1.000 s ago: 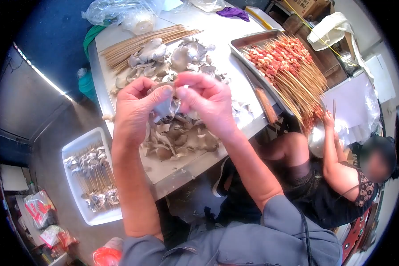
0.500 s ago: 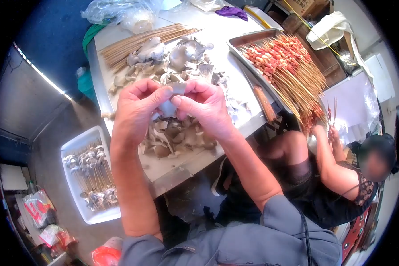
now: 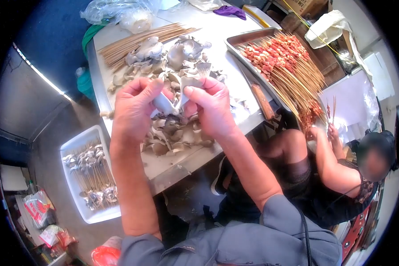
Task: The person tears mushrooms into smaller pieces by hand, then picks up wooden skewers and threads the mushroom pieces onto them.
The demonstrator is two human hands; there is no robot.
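Above the white table, my left hand (image 3: 137, 104) and my right hand (image 3: 212, 104) pinch the two sides of one pale oyster mushroom (image 3: 178, 103). It is split into a V, its halves still joined or touching at the bottom. Beneath and beyond my hands lies a heap of grey oyster mushrooms (image 3: 181, 55), with torn pieces (image 3: 177, 135) on the near side. A bundle of bare wooden skewers (image 3: 150, 39) rests behind the heap, partly under it.
A white tray (image 3: 65, 177) of mushroom skewers stands low at the left. On the right, a metal tray (image 3: 235, 44) holds many meat skewers, with a wooden-handled tool (image 3: 264, 102) beside it. A seated co-worker (image 3: 337, 173) handles skewers there. Plastic bags (image 3: 119, 13) lie at the far edge.
My hands have drawn slightly apart, and the mushroom between them has torn open into a V. The co-worker's hands have barely shifted.
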